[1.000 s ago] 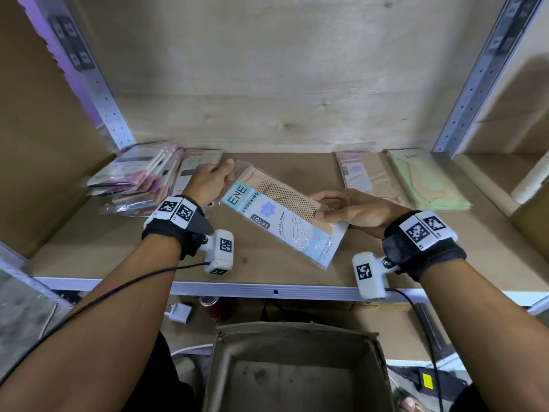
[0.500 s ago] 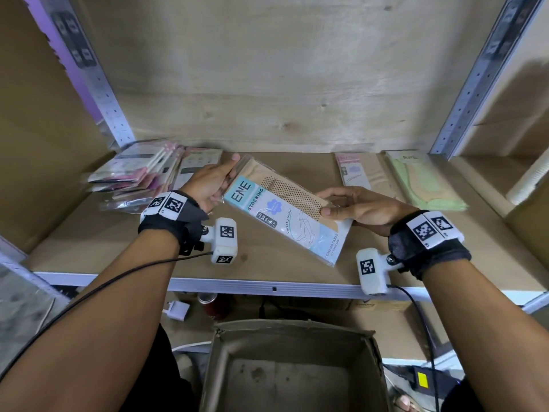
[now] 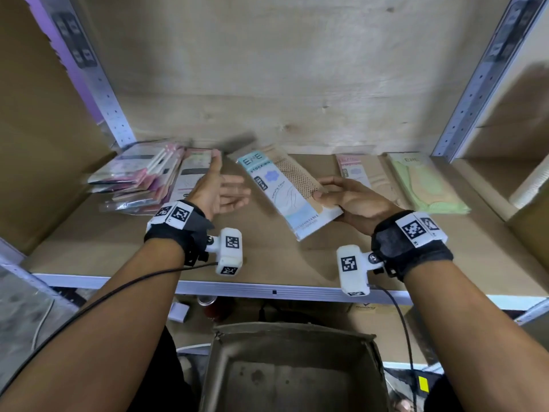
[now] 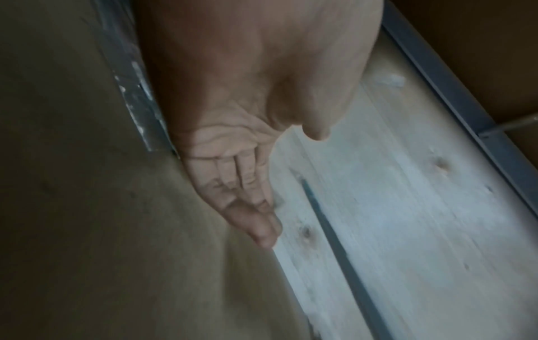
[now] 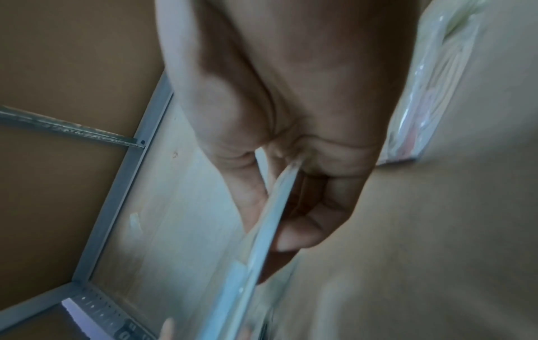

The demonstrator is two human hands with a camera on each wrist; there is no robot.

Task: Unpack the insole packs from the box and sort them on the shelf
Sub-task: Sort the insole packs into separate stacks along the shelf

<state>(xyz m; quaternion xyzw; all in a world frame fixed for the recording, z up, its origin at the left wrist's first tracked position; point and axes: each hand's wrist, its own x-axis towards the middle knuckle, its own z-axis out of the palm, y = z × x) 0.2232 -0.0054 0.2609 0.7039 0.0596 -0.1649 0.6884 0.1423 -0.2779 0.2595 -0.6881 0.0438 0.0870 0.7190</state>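
My right hand (image 3: pixel 335 194) pinches the lower right edge of a blue-and-beige insole pack (image 3: pixel 285 188), thumb on top and fingers beneath, holding it above the shelf board (image 3: pixel 118 242). The right wrist view shows that pack (image 5: pixel 273 220) edge-on between my thumb and fingers. My left hand (image 3: pixel 222 188) hovers just left of the pack with straight fingers and holds nothing; in the left wrist view the left hand (image 4: pixel 250 200) is empty too. A pile of pink packs (image 3: pixel 139 179) lies at the shelf's left. A pink-labelled pack (image 3: pixel 359 176) and a green pack (image 3: pixel 427 182) lie at the right.
An open cardboard box (image 3: pixel 294 373) stands below the shelf's front edge, and its visible floor is bare. Metal uprights (image 3: pixel 98 81) frame the bay on both sides. A plywood back wall (image 3: pixel 267 84) closes it. A white roll (image 3: pixel 531 182) lies in the neighbouring bay at right.
My left hand has let go of the pack's top end and opened. The right hand has swung the pack more upright and further back over the shelf.
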